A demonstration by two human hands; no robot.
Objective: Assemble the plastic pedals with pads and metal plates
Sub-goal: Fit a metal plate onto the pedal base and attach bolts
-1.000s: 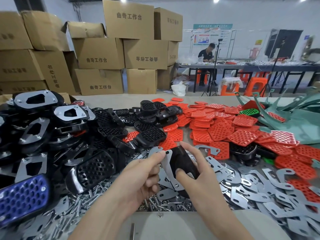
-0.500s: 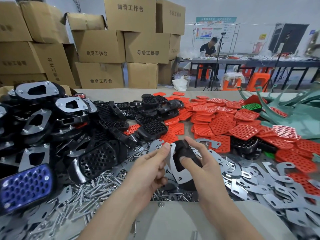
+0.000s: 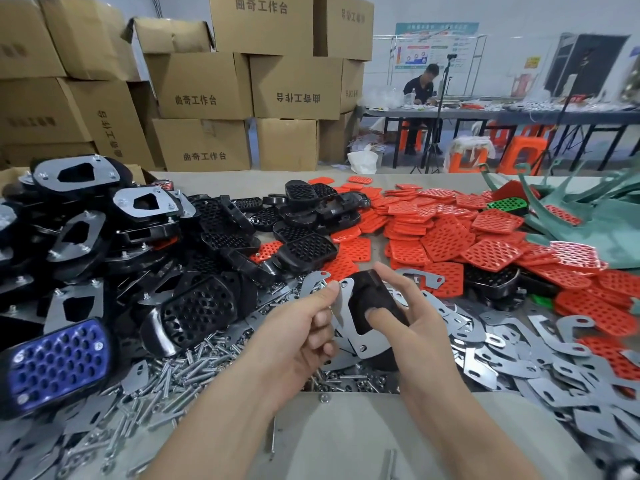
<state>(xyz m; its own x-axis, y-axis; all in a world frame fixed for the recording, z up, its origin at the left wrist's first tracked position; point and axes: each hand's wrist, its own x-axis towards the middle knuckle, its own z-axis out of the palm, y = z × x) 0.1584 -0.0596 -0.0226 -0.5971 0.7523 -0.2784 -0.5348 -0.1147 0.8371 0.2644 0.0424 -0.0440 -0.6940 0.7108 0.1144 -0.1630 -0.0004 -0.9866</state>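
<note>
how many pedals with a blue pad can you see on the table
1: the blue-padded pedal lies at the near left of the pile, beside loose screws. Others may be buried under black pedals.

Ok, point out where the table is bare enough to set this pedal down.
Nearest: the bare table at the near edge, between the screws on the left and the loose metal plates on the right. Also a bare strip at the far edge, before the cardboard boxes. Everywhere between is crowded with black pedals and red pads.

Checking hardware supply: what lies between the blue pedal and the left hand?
A heap of loose screws, in the head view, between blue pedal and left hand.
</note>
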